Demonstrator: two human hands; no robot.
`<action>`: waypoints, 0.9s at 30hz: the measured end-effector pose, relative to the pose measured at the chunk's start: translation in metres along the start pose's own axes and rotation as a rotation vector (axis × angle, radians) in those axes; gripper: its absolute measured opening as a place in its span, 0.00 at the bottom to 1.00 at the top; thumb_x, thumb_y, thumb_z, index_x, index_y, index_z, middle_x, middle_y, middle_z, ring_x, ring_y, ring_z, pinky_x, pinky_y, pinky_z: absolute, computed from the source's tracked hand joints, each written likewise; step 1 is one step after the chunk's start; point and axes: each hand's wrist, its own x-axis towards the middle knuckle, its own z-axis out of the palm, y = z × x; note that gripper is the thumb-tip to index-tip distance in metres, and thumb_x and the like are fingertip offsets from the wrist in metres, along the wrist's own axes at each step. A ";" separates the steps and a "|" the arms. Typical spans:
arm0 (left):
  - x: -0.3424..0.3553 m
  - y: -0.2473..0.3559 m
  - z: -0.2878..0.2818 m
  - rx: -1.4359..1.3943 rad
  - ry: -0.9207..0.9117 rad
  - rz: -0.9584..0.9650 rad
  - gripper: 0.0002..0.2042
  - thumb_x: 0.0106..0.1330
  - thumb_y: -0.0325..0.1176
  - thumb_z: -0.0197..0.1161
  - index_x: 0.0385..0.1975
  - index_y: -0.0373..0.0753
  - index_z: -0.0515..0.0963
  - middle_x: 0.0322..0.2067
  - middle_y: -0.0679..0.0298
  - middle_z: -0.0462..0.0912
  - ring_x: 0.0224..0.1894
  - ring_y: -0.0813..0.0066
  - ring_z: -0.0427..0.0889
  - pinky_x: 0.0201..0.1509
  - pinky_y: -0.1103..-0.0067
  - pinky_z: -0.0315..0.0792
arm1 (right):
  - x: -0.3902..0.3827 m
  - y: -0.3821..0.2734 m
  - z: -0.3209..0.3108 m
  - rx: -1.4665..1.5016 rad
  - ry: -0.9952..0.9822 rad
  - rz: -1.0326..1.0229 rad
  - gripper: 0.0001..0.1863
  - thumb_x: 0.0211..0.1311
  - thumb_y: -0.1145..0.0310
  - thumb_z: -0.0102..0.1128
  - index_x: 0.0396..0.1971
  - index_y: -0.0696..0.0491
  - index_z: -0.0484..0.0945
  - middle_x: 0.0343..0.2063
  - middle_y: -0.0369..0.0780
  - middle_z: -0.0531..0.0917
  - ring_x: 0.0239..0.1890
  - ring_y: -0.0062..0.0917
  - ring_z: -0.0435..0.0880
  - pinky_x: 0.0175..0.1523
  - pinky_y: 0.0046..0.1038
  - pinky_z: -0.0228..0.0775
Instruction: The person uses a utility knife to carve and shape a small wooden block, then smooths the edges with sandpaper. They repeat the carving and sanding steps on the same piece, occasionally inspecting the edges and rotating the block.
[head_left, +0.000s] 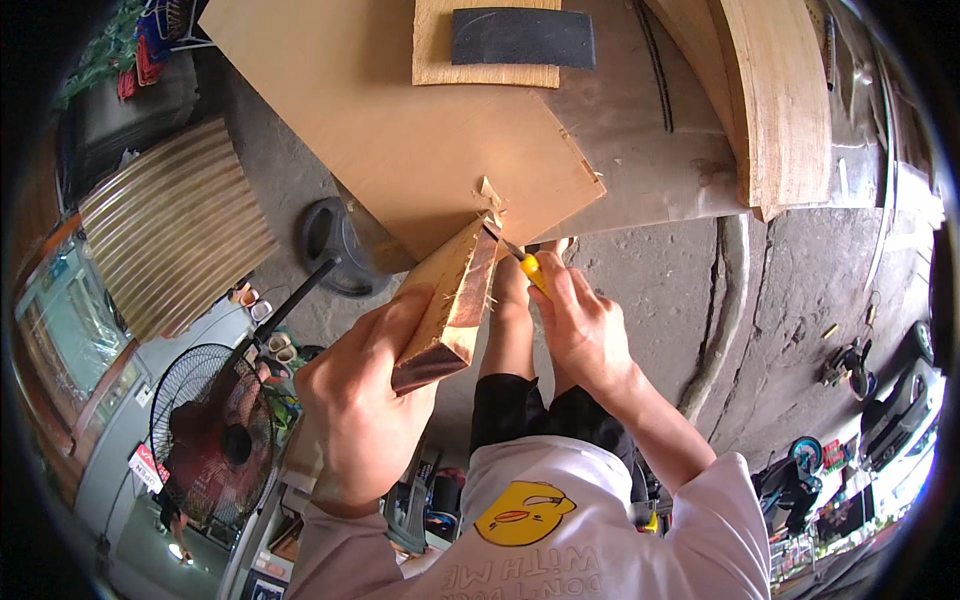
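Shirt (pixel 590 515); L grip (pixel 365 405) clamped on wood blk (pixel 452 292), near end; R grip (pixel 582 328) clasping knife (pixel 533 268).

On the cracked grey floor (pixel 650 305), a pedestal fan (pixel 237 444) stands near a corrugated panel (pixel 175 235).

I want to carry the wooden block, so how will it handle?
The wooden block is probably stiff: its thick body looks straight in the left hand. Its frayed edges could snag skin. Its flat faces suggest it won't roll easily.

The table (pixel 665 178) bears a board (pixel 400 150) and curved wood (pixel 788 110).
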 end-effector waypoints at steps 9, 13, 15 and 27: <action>0.001 0.001 -0.002 0.010 -0.023 -0.009 0.18 0.53 0.26 0.74 0.45 0.38 0.80 0.37 0.56 0.86 0.35 0.55 0.88 0.37 0.69 0.81 | 0.002 0.005 -0.005 0.036 -0.071 0.005 0.21 0.64 0.71 0.65 0.55 0.58 0.71 0.29 0.46 0.82 0.62 0.67 0.68 0.56 0.45 0.78; 0.002 0.001 -0.001 -0.008 -0.016 0.007 0.19 0.54 0.27 0.74 0.46 0.37 0.80 0.37 0.55 0.86 0.35 0.55 0.88 0.37 0.69 0.81 | 0.004 0.005 -0.008 0.031 -0.083 -0.004 0.22 0.64 0.70 0.64 0.56 0.58 0.70 0.29 0.45 0.81 0.62 0.67 0.68 0.56 0.46 0.78; 0.001 0.001 -0.001 -0.004 -0.019 0.002 0.19 0.54 0.27 0.74 0.47 0.37 0.80 0.37 0.54 0.86 0.36 0.56 0.88 0.37 0.69 0.81 | 0.004 0.005 -0.008 0.023 -0.083 -0.018 0.22 0.64 0.70 0.64 0.56 0.57 0.70 0.28 0.44 0.81 0.62 0.67 0.68 0.55 0.47 0.79; 0.002 0.000 -0.001 -0.029 -0.009 0.007 0.19 0.54 0.25 0.73 0.47 0.36 0.80 0.37 0.54 0.87 0.36 0.56 0.88 0.37 0.70 0.81 | 0.003 0.008 -0.005 -0.069 -0.085 -0.036 0.23 0.65 0.70 0.64 0.58 0.57 0.68 0.36 0.46 0.84 0.26 0.40 0.86 0.25 0.35 0.81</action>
